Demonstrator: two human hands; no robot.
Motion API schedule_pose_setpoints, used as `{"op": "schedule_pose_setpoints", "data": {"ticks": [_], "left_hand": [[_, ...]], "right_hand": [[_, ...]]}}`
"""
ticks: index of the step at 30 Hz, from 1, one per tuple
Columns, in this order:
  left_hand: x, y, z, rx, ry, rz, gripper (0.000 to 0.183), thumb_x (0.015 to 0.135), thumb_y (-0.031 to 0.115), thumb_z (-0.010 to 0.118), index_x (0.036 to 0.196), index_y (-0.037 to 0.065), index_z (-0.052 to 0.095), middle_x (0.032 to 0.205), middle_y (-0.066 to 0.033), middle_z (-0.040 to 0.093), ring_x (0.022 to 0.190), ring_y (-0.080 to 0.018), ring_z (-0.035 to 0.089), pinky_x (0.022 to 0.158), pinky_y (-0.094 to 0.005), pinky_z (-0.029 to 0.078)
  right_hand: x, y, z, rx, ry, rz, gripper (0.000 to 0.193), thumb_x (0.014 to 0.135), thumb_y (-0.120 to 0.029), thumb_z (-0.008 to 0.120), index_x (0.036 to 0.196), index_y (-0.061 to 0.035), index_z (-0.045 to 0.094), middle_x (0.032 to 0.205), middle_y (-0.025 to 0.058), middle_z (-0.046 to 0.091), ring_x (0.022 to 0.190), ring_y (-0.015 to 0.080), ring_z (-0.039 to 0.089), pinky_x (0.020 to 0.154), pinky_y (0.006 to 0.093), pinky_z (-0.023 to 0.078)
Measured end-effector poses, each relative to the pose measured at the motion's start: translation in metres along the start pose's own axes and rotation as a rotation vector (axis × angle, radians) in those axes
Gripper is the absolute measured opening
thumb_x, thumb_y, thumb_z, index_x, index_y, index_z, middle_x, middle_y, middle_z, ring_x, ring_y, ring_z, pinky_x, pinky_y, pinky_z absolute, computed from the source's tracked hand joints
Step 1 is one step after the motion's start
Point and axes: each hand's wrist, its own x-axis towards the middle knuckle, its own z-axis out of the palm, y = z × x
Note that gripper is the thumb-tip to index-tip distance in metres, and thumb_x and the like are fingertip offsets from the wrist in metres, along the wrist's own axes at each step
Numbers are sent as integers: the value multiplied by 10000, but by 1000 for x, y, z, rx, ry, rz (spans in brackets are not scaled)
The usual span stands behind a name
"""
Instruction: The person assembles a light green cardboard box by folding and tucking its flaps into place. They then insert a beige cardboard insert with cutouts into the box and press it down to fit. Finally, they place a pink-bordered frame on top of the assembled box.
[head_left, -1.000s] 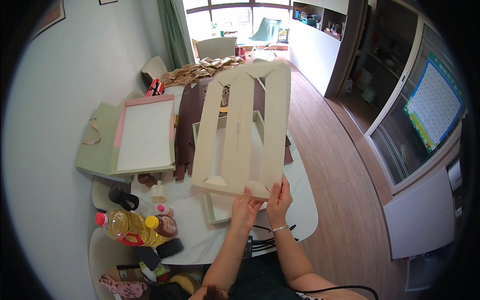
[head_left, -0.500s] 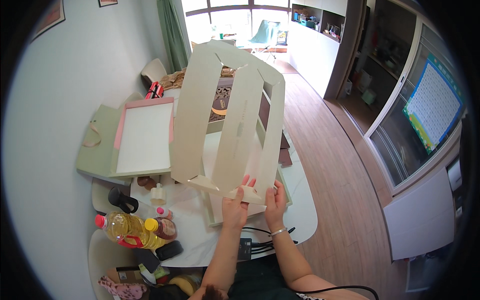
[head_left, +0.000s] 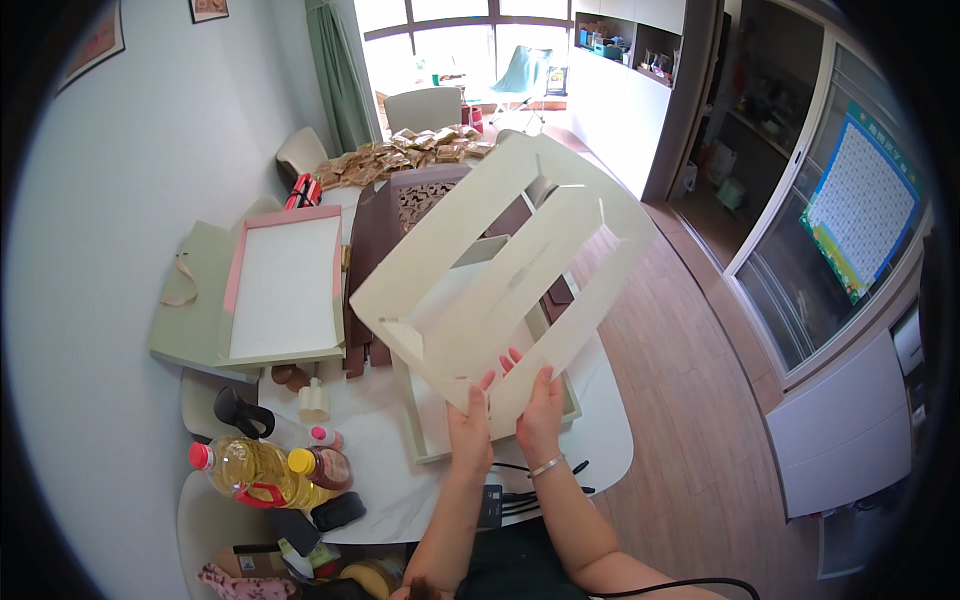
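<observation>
Both my hands grip the near edge of a cream cardboard box insert [head_left: 500, 270] with long slots cut through it. My left hand [head_left: 468, 430] pinches the near corner, thumb on top. Beside it, my right hand [head_left: 540, 415] is closed on the same edge, fingertips showing through a slot. The insert is tilted above the table, its far end raised toward the right. Under it lies a pale green shallow box [head_left: 408, 420], partly hidden. To the left sits an open green box with a pink rim [head_left: 232, 280] and a white bottom.
Several wrapped packets [head_left: 400, 155] are heaped at the table's far end, near a brown patterned box [head_left: 425, 195]. An oil bottle [head_left: 250, 470], a brown jar with a yellow lid [head_left: 325, 467] and a black pitcher [head_left: 243, 412] stand at the left. Cables [head_left: 525, 498] lie near me.
My hands have turned and tilted the insert, its far end swinging right and lower. More of the packets and the brown box now shows behind it.
</observation>
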Motion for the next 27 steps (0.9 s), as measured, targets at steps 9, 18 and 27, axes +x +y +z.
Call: {"op": "schedule_pose_setpoints", "data": {"ticks": [9, 18, 27], "left_hand": [[2, 7, -16, 261, 34, 33, 454, 770, 28, 796, 1145, -37, 549, 1100, -113, 617, 957, -195, 630, 828, -318, 539], [9, 32, -38, 249, -101, -79, 441, 856, 45, 690, 1237, 1, 473, 1128, -140, 608, 930, -251, 666, 654, -379, 620], [14, 17, -34, -83, 240, 77, 423, 997, 190, 529, 1357, 40, 364, 1222, -141, 569, 1024, -254, 639, 817, -415, 589]], "right_hand": [[3, 11, -16, 16, 6, 37, 368, 1043, -278, 410, 1237, 20, 505, 1184, 158, 623, 1095, 213, 608, 933, 325, 495], [22, -23, -41, 23, 97, 149, 423, 1051, -325, 357, 1208, 39, 505, 1238, 183, 606, 1057, 247, 636, 917, 394, 540], [8, -2, -27, 120, 6, 103, 415, 1043, -357, 368, 1261, -25, 488, 1281, 162, 575, 1136, 282, 594, 926, 469, 525]]}}
